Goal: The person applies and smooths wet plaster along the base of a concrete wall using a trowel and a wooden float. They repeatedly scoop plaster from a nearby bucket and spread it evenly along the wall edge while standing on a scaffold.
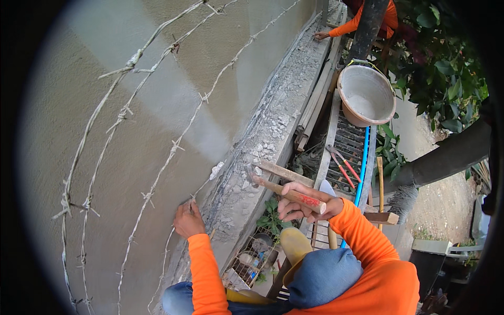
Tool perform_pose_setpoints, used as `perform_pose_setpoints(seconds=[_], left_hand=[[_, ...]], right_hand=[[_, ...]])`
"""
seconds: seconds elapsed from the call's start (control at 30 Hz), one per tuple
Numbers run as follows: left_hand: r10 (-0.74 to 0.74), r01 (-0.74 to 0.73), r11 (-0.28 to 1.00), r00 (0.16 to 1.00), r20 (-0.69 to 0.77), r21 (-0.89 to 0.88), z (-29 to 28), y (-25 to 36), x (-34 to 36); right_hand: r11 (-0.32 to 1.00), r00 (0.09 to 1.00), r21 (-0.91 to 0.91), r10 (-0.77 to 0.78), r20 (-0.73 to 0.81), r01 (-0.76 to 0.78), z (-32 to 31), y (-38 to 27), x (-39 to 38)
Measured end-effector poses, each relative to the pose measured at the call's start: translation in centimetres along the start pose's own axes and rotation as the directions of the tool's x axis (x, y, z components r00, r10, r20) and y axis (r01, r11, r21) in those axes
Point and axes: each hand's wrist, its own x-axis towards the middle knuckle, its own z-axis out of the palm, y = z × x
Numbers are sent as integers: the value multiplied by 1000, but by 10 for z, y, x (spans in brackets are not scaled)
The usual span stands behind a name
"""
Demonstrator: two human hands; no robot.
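Observation:
My left hand (188,219) is closed at the wall's foot, pinching a thin wire (202,187) beside chipped concrete. My right hand (310,205) holds a wooden-handled hammer (274,185) with red marks, its head over the broken ledge (273,121); some fingers are loosely curled. A wooden plank (278,170) lies under the hammer. Red-handled cutters (344,170) and a trowel (326,187) lie on the metal grating near my right hand. Strands of barbed wire (176,147) run along the plastered wall (131,173) at left.
A bucket (366,94) sits on the scaffold walkway (331,147), beside a blue hose (362,168). Another person in orange (346,27) reaches onto the ledge at the top. Dark tree trunks (446,152) and leaves border the right, above ground below. A wire cage (247,260) lies below the ledge.

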Motion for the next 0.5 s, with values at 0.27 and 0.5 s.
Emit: perform_pose_setpoints(seconds=[0.27, 0.5], left_hand=[[63, -63, 998, 994, -95, -6, 7, -9, -3], [62, -64, 996, 998, -33, -66, 8, -11, -7]], right_hand=[[763, 769, 412, 609, -197, -498, 6, 96, 25], [878, 520, 317, 469, -713, -358, -17, 131, 18]])
